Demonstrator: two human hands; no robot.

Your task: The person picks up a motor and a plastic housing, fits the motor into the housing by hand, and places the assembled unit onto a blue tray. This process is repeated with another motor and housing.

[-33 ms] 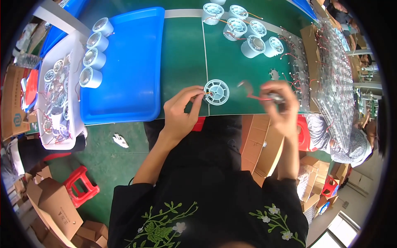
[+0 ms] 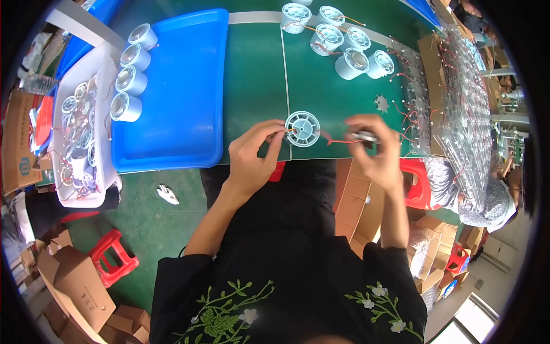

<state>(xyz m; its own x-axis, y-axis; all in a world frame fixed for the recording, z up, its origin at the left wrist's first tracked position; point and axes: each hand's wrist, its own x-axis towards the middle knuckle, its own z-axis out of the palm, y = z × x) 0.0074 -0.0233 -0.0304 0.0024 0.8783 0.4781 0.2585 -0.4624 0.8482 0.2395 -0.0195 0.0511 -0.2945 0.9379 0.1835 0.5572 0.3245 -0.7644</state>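
A pale blue round plastic housing (image 2: pixel 302 129) with a spoked inside stands on the green table in front of me. At its left rim my left hand (image 2: pixel 259 148) pinches the short orange-yellow wires (image 2: pixel 290 131) that come out of it. To the right of the housing, my right hand (image 2: pixel 375 152) holds a small silvery disc-shaped part (image 2: pixel 366 136) between thumb and fingers. A red wire (image 2: pixel 342 141) trails from that part toward the housing; its far end is blurred. Part of the disc is hidden by my fingers.
Several similar housings (image 2: pixel 352 63) stand at the back right. A blue tray (image 2: pixel 172 97) with more housings along its left edge lies to the left, beside a white bin (image 2: pixel 86 198) of parts. At right are a toothed silvery piece (image 2: pixel 381 103) and clear-wrapped wired parts (image 2: pixel 464 120).
My right hand has moved left, bringing the disc-shaped part and its red wire closer to the housing. My left hand keeps its pinch on the wires.
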